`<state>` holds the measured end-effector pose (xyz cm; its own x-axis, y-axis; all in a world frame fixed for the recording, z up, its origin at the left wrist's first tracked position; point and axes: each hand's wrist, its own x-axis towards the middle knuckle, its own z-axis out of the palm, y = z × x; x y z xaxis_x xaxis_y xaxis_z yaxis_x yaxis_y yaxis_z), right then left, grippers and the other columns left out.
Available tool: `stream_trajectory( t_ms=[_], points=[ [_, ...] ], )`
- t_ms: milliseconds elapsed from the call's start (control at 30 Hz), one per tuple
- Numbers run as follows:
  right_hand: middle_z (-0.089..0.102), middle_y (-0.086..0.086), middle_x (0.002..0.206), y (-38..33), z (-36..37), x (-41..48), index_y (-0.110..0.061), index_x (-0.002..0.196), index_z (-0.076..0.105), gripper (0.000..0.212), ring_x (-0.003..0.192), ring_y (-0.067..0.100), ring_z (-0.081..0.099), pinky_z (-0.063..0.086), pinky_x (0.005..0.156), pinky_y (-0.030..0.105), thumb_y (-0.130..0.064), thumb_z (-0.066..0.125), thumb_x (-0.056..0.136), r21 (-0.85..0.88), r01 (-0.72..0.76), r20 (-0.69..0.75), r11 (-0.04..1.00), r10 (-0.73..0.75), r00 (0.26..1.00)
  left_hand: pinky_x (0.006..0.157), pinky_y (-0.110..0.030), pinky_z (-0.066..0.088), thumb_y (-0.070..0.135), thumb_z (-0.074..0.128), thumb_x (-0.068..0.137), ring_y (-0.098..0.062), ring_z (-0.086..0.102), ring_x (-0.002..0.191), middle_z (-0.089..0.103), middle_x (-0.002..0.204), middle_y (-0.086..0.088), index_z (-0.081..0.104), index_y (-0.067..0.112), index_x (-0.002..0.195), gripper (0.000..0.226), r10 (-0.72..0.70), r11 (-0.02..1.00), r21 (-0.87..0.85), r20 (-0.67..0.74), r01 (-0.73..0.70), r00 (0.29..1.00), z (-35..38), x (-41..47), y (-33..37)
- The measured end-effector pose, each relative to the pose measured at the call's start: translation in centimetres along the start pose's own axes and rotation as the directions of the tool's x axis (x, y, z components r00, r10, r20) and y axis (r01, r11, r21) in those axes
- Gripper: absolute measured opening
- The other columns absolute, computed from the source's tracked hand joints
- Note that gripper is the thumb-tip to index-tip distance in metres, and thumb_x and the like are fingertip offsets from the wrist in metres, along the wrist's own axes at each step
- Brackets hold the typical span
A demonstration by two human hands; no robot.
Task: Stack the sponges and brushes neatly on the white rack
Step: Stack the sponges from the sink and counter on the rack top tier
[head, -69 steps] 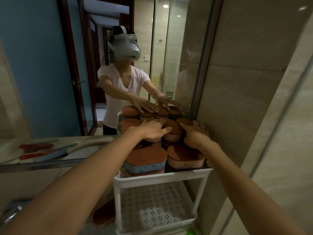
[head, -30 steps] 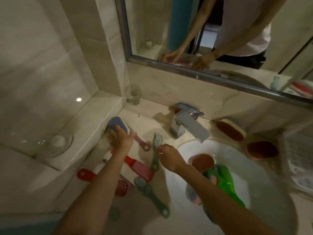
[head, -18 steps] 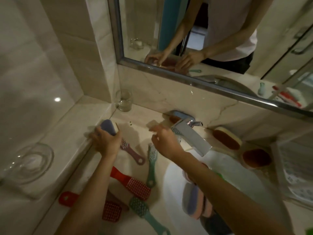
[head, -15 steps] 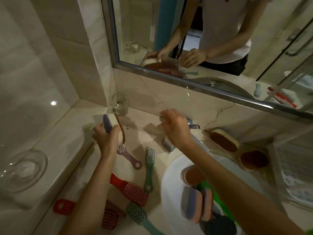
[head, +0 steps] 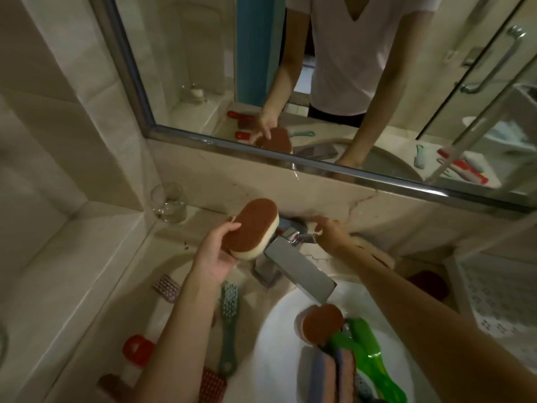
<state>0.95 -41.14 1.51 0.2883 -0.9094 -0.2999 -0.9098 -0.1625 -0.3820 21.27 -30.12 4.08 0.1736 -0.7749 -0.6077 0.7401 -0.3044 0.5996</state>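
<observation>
View: head camera, looking down on a washbasin counter.
Sponge (head: 252,225): oval pad; rust-brown scouring face turned up, cream foam body below.
Sponge position: raised off the counter, at 10 o'clock of the faucet (head: 296,271).
Left hand (head: 216,257): forearm enters from 7 o'clock; thumb lies on the near edge of the brown face, fingers wrap under the foam, grasping the sponge.
Right hand (head: 331,232): reaches behind the faucet at its 1 o'clock; fingers bent toward the wall. Blur is heavy here, so whether they hold anything cannot be told.
Basin sponge (head: 322,322): same brown and cream; lies in the white basin (head: 279,344), at 5 o'clock of the faucet.
Brushes: teal brush (head: 229,315) and red brush (head: 138,349) lie flat on the counter, at 7 to 8 o'clock of the faucet.
White rack (head: 494,289): perforated shelf at the 3 o'clock frame edge.
</observation>
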Motion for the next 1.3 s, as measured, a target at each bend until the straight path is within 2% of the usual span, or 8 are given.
stream_trajectory(
  t_ms=[200,400,500,633,767,933,1167,1300],
  points=[
    [0.054,0.013,0.13,0.1,1.9,1.0,-0.015,0.131,0.045,0.052,0.117,0.03,0.051,0.041,0.1,0.038,-0.029,0.064,0.085,-0.1,0.159,0.091,0.982,-0.15,0.984,0.072,-0.037,0.047,0.007,0.047,0.088,-0.022,0.061,0.076,0.07,0.071,-0.007,0.061,0.01,0.084,0.015,0.062,0.998,-0.023,-0.067,-0.064,0.996,-0.2,0.9,0.6],
    [0.063,0.01,0.115,1.4,0.6,-0.9,-0.014,0.126,0.045,0.046,0.096,0.026,0.063,0.052,0.082,0.035,-0.037,0.058,0.088,-0.187,0.152,-0.114,0.971,-0.175,0.978,0.096,-0.044,0.042,0.008,0.044,0.088,-0.025,0.059,0.089,0.064,0.092,-0.012,0.06,0.008,0.089,0.016,0.131,0.988,-0.062,-0.113,-0.138,0.985,0.3,0.0,0.7],
    [0.056,0.01,0.122,2.8,-1.5,-3.4,-0.016,0.13,0.043,0.049,0.097,0.03,0.062,0.053,0.081,0.038,-0.035,0.057,0.087,-0.207,0.097,-0.231,0.974,-0.145,0.962,0.079,-0.035,0.047,0.01,0.046,0.089,-0.02,0.059,0.082,0.063,0.091,-0.008,0.06,0.011,0.089,0.014,0.216,0.975,-0.027,-0.141,-0.221,0.966,2.1,-1.4,1.1],
    [0.051,0.013,0.119,4.2,-4.3,-8.1,-0.009,0.12,0.051,0.05,0.088,0.027,0.062,0.053,0.068,0.032,-0.037,0.067,0.081,-0.203,0.124,-0.432,0.971,-0.203,0.879,0.069,-0.03,0.049,0.013,0.053,0.086,-0.018,0.061,0.085,0.063,0.101,-0.008,0.056,0.011,0.113,0.027,0.317,0.948,0.046,-0.117,-0.314,0.941,5.2,-3.8,1.1],
    [0.047,0.01,0.125,4.2,-8.4,-13.3,-0.007,0.12,0.048,0.043,0.099,0.023,0.059,0.054,0.079,0.03,-0.026,0.064,0.085,-0.043,0.171,-0.588,0.984,-0.163,0.792,0.054,-0.019,0.048,0.006,0.053,0.087,-0.009,0.06,0.075,0.061,0.091,-0.002,0.052,0.017,0.091,0.012,0.435,0.899,0.064,-0.015,-0.434,0.9,10.1,-7.5,-0.2],
    [0.056,0.01,0.124,5.1,-13.7,-19.3,-0.007,0.125,0.047,0.047,0.107,0.017,0.058,0.037,0.077,0.008,-0.021,0.066,0.084,0.074,0.221,-0.771,0.973,-0.085,0.631,0.067,-0.023,0.046,0.008,0.056,0.088,-0.01,0.059,0.083,0.06,0.096,-0.001,0.048,0.012,0.118,0.031,0.53,0.838,0.075,0.126,-0.54,0.839,16.1,-12.8,-2.7],
    [0.058,0.001,0.101,10.3,-21.0,-26.8,-0.009,0.122,0.048,0.041,0.093,0.016,0.059,0.053,0.08,0.03,-0.022,0.062,0.087,0.226,0.331,-0.891,0.916,0.057,0.449,0.069,-0.025,0.047,0.017,0.056,0.09,-0.01,0.059,0.09,0.061,0.1,0.002,0.053,0.014,0.118,0.028,0.538,0.784,0.162,0.304,-0.599,0.786,24.5,-20.7,-7.4],
    [0.054,-0.005,0.096,15.1,-25.6,-30.9,-0.013,0.117,0.05,0.032,0.083,0.007,0.055,0.045,0.062,0.006,-0.021,0.06,0.088,0.313,0.4,-0.905,0.861,0.143,0.401,0.081,-0.028,0.05,0.018,0.056,0.09,-0.013,0.06,0.094,0.062,0.104,-0.001,0.056,0.014,0.113,0.023,0.547,0.747,0.177,0.385,-0.641,0.743,30.4,-24.3,-10.9]
  ],
)
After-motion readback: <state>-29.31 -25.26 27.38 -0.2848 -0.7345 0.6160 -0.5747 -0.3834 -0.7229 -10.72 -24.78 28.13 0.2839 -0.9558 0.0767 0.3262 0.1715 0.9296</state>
